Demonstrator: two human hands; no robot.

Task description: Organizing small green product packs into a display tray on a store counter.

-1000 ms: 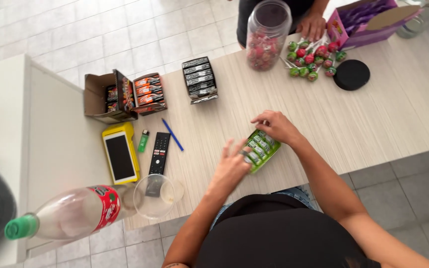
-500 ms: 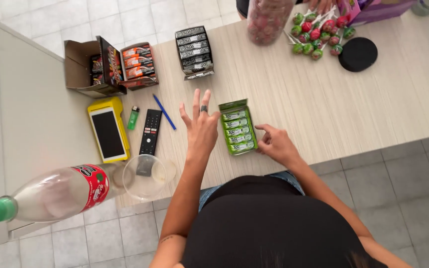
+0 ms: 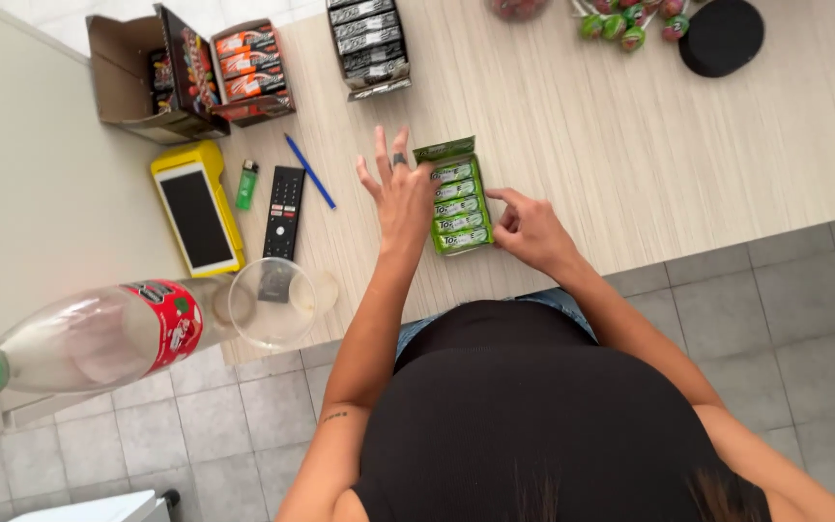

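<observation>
Where it lies on the wooden counter [image 3: 688,164], the green box of candy bars [image 3: 456,198] sits between both hands: left hand [image 3: 398,193] splayed, released, beside it; right hand [image 3: 532,230] fingertips touching its edge, grasping nothing; remote control [image 3: 284,213] further left

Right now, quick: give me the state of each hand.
Left hand: open, fingers spread, holding nothing, at the left edge of the green candy box.
Right hand: fingers curled, touching the box's right side; not gripping it.
</observation>
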